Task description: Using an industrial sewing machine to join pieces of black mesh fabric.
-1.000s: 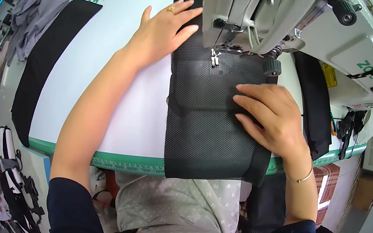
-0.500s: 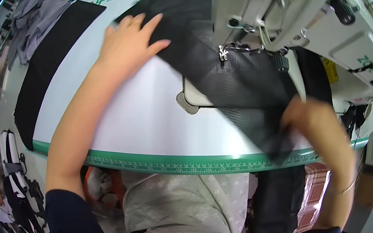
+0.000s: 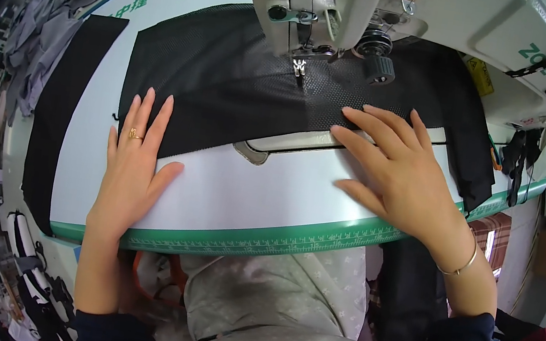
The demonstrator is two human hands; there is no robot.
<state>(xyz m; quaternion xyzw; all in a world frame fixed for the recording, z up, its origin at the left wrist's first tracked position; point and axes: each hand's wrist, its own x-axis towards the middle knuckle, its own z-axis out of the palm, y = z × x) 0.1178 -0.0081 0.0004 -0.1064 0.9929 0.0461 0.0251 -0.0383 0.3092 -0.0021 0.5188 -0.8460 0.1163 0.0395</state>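
While black mesh fabric (image 3: 229,86) lies under sewing machine (image 3: 318,8) – left hand (image 3: 133,164) & right hand (image 3: 400,172) fingers flat, open.

**Hidden and cut-off parts**

The top of the sewing machine (image 3: 326,2) is cut off by the upper edge of the frame. The far part of the black mesh fabric (image 3: 229,86) is hidden behind the machine head. The needle is too small to be made out. Heaped grey cloth (image 3: 47,31) at upper left is blurred toward the rim.
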